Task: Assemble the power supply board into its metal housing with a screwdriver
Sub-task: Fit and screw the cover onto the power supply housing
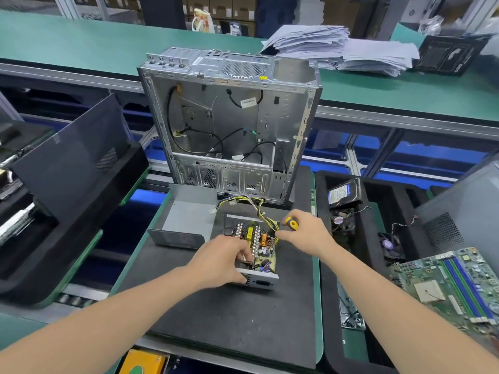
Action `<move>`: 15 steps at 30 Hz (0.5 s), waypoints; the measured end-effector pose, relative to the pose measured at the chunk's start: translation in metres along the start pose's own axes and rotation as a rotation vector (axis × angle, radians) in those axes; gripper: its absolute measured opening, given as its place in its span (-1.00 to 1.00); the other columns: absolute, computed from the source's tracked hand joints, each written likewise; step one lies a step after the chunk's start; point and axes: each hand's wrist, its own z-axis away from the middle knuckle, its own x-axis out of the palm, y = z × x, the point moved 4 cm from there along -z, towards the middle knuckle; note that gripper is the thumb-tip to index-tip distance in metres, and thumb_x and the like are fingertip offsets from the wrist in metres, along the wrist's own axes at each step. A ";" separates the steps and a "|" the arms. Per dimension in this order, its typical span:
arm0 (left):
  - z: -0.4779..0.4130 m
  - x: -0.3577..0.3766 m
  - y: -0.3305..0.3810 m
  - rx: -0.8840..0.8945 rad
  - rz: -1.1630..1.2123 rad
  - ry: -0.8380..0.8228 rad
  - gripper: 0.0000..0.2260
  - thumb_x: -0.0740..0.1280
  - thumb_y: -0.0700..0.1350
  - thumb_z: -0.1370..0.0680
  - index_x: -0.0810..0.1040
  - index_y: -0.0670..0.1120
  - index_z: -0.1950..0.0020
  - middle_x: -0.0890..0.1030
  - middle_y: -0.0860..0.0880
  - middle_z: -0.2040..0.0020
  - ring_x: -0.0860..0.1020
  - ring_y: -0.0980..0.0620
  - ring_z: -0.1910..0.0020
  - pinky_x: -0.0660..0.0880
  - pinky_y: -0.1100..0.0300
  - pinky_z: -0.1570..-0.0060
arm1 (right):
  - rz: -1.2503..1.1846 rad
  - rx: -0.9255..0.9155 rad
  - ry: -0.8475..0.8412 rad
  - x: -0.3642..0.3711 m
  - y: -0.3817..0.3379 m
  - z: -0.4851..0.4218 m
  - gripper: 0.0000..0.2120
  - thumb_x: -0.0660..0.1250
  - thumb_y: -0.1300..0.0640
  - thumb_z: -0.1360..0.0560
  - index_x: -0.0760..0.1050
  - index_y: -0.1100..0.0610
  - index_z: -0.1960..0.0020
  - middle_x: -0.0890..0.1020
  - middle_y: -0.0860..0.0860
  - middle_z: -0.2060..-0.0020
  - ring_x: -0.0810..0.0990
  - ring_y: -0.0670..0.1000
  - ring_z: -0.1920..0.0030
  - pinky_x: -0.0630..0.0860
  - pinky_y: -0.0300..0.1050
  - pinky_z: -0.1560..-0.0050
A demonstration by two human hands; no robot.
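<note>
On the black mat [229, 319], the left hand [224, 259] grips the near left wall of the open metal housing [259, 280], fingers curled in over the power supply board [260, 244] seated inside it. Just right, the right hand [305, 233] clasps a yellow-handled screwdriver [292, 223], with its fingertips at the wire bundle [259, 209]. A bent metal cover [186, 220] lies beyond to the left. Farther stands an open computer case [229, 125], its white tags too small to read. A motherboard [453, 282] lies at right, and paper stacks [337, 47] lie far right.

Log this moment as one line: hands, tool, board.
left hand: grips metal housing | right hand: holds screwdriver | power supply board: inside housing | metal cover: off, left of housing
</note>
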 end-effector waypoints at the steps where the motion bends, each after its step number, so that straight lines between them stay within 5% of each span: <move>1: -0.001 -0.001 0.000 0.008 0.025 -0.027 -0.69 0.60 0.20 -0.28 0.58 0.22 0.09 0.65 0.22 0.12 0.57 0.26 0.10 0.56 0.18 0.10 | -0.011 -0.043 0.013 0.003 -0.003 0.001 -0.65 0.57 -0.18 -0.40 0.57 -0.06 -0.07 0.61 -0.08 0.11 0.55 -0.07 0.11 0.44 -0.12 0.19; 6: -0.015 -0.018 -0.004 0.001 0.181 0.035 -0.70 0.29 0.23 -0.56 0.64 0.09 0.23 0.63 0.16 0.36 0.56 0.20 0.33 0.53 0.12 0.22 | 0.054 -0.198 0.018 0.019 -0.019 -0.005 -0.59 0.57 -0.23 -0.41 0.61 -0.16 -0.20 0.48 -0.06 -0.02 0.54 -0.02 0.00 0.42 -0.08 0.03; 10: -0.032 -0.023 -0.010 -0.022 0.120 0.316 -0.86 0.35 -0.12 -0.59 0.63 0.09 -0.08 0.55 0.14 0.00 0.50 0.11 -0.04 0.46 0.12 -0.12 | 0.140 -0.236 0.073 0.024 -0.027 -0.008 -0.69 0.52 -0.14 -0.50 0.66 -0.12 -0.20 0.45 -0.09 -0.04 0.54 0.02 -0.04 0.55 0.02 -0.04; 15: -0.053 -0.019 -0.001 0.045 -0.020 0.192 -0.62 0.22 -0.20 -0.62 0.44 0.05 -0.43 0.58 0.05 -0.30 0.51 -0.07 -0.29 0.36 -0.03 -0.33 | 0.143 -0.239 0.142 0.021 -0.025 -0.005 -0.75 0.49 0.05 -0.46 0.66 -0.05 -0.15 0.50 -0.09 0.07 0.57 0.05 0.01 0.55 0.06 -0.02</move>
